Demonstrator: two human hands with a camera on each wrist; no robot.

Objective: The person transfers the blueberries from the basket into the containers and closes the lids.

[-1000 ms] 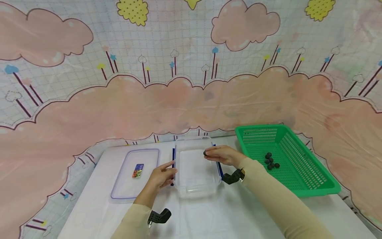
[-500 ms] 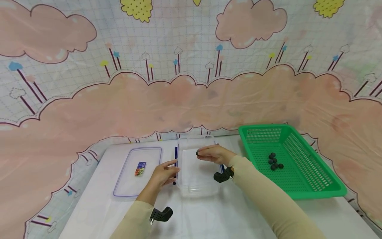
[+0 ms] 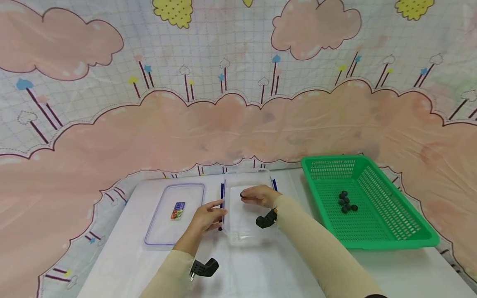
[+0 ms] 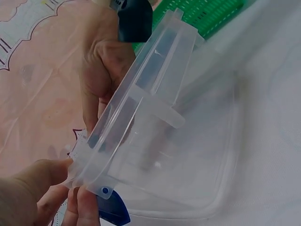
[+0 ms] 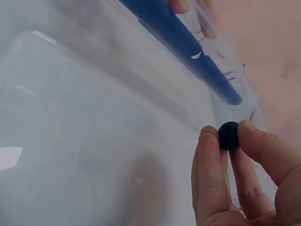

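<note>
A clear plastic box [image 3: 242,236] with blue side clips sits in the middle of the table. My left hand [image 3: 207,217] holds its left side, thumb and fingers at the rim beside a blue clip [image 4: 113,207]. Over the box's inside, my right hand [image 3: 260,196] pinches a small dark ball [image 5: 229,136] between thumb and fingertips. The ball is smooth and round, with the box floor below it. Several similar dark balls [image 3: 344,201] lie in the green basket [image 3: 391,244] on the right.
Left of the box lies a flat clear lid [image 3: 158,236] with a purple-blue edge and a colourful label [image 3: 178,210]. A white cover lies over the table [image 3: 238,273]. Behind it hangs a printed cloth [image 3: 208,128] with clouds.
My right hand has moved left, from the box's right edge to over its inside, with the dark ball in its fingers. The left hand stays at the box's left side.
</note>
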